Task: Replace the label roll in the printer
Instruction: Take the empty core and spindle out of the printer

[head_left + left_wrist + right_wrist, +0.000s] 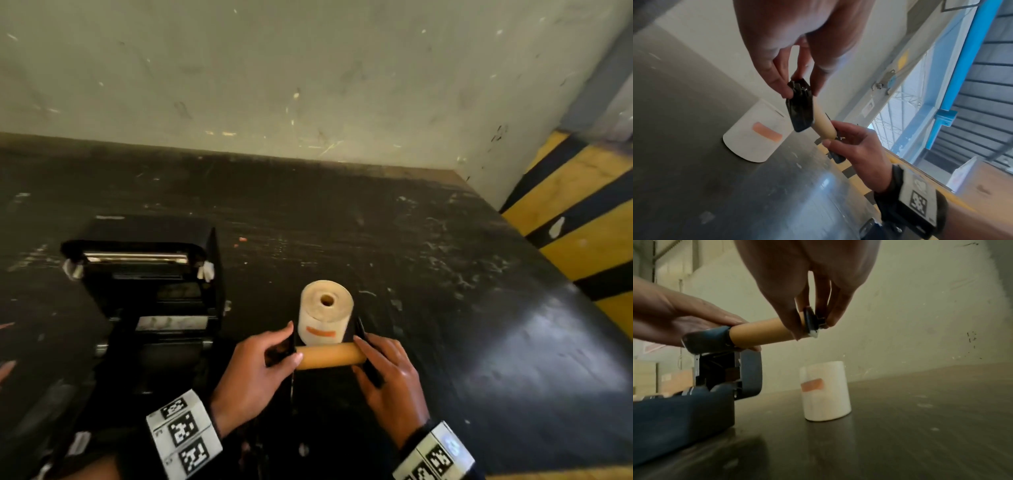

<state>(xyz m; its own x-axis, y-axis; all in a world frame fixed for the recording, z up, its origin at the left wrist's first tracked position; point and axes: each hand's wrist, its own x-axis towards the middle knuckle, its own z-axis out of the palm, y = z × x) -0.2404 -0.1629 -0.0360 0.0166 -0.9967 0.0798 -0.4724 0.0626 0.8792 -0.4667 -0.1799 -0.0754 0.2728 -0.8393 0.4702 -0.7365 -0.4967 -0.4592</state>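
Note:
An empty brown cardboard core (330, 356) sits horizontally on a black roll holder, with a black end plate at each end. My left hand (291, 342) pinches the left end plate (799, 112) between thumb and fingers. My right hand (359, 354) pinches the right end plate (810, 321). I hold the holder above the table, just in front of a full white label roll (325, 311). That roll stands on end and bears an orange strip. The black printer (147, 284) stands to the left with its lid up, and its bay is dark.
The dark, scuffed tabletop (445, 274) runs back to a pale wall (308, 85). Its right edge drops to a yellow-and-black striped floor (575, 219). Cardboard boxes (645, 378) show behind the printer in the right wrist view.

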